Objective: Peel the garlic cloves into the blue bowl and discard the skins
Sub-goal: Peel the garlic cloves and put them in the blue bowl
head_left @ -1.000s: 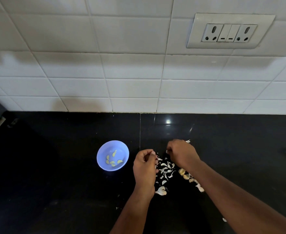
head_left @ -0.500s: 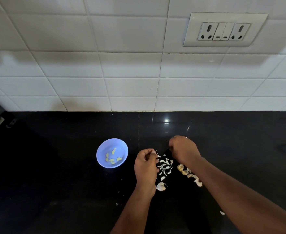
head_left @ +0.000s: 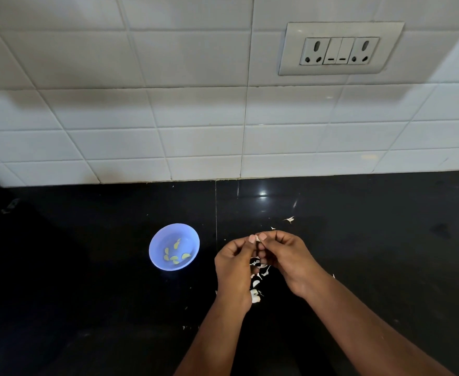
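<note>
Garlic clove (head_left: pixel 258 238) sits pinched between my left hand (head_left: pixel 235 263) and right hand (head_left: pixel 286 257) over the worktop (head_left: pixel 87 280). Five peeled ones lie in the bowl (head_left: pixel 174 246). Skins (head_left: pixel 258 278) still need binning.

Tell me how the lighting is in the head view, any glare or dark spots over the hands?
Head view: dim; a broad shadow crosses the tiles; a glare spot sits on the black counter by the wall; the blue bowl looks overexposed; both hands are dark, so the clove is barely readable; wide-angle bend at edges.
</note>
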A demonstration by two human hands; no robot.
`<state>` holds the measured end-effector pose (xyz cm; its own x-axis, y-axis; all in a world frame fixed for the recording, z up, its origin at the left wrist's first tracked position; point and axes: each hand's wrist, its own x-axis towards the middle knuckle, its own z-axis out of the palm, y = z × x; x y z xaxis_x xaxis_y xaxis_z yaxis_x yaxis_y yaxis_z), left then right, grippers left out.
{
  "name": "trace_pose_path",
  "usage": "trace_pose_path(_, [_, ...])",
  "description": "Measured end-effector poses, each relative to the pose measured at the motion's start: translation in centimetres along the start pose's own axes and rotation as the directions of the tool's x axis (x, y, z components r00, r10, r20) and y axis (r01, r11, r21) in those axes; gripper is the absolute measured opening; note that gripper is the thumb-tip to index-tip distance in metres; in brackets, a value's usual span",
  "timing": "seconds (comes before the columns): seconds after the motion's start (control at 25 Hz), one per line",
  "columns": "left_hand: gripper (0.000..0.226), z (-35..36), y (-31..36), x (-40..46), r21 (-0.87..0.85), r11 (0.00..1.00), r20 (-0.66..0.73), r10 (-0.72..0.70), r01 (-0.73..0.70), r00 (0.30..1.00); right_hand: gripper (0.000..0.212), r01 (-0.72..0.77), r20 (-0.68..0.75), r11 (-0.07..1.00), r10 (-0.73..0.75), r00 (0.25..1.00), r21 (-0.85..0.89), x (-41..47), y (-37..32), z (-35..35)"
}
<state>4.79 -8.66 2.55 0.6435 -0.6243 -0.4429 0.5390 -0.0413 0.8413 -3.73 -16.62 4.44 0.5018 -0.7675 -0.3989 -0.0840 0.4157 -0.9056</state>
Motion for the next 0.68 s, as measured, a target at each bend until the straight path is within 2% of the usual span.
trace_pose_path(0.16, [0.012,0.1,-0.4,-0.3,0.105,0.982,-0.016,0.162,-0.159,0.987,0.011,-0.214,0.049,0.957,0.208,0.977,0.195,0.0,-0.8,-0.2])
trace_pose_path(0.24, [0.013,-0.1,-0.5,-0.2,0.224,0.946,-0.035,0.249,-0.235,0.968,0.01,-0.256,0.053,0.938,0.25,0.967,0.234,0.0,-0.8,-0.2])
trace_pose_path(0.32, [0.014,-0.3,-0.5,0.0,0.389,0.869,-0.026,0.343,-0.307,0.939,0.008,-0.222,0.057,0.956,0.215,0.975,0.192,-0.2,-0.7,0.0])
trace_pose_path(0.44, [0.008,-1.0,0.3,0.4,0.583,0.73,0.038,0.414,-0.357,0.909,0.018,-0.111,0.088,0.986,0.1,0.991,0.124,-0.5,-0.2,0.1])
trace_pose_path(0.52, [0.006,-1.3,0.8,0.7,0.643,0.667,0.086,0.427,-0.378,0.9,0.022,-0.07,0.11,0.991,0.058,0.992,0.112,-0.5,0.2,-0.1])
trace_pose_path(0.68, [0.009,-1.2,1.2,0.8,0.684,0.637,0.112,0.39,-0.356,0.914,0.018,0.012,0.051,1.0,-0.01,0.999,-0.029,-0.5,0.9,0.0])
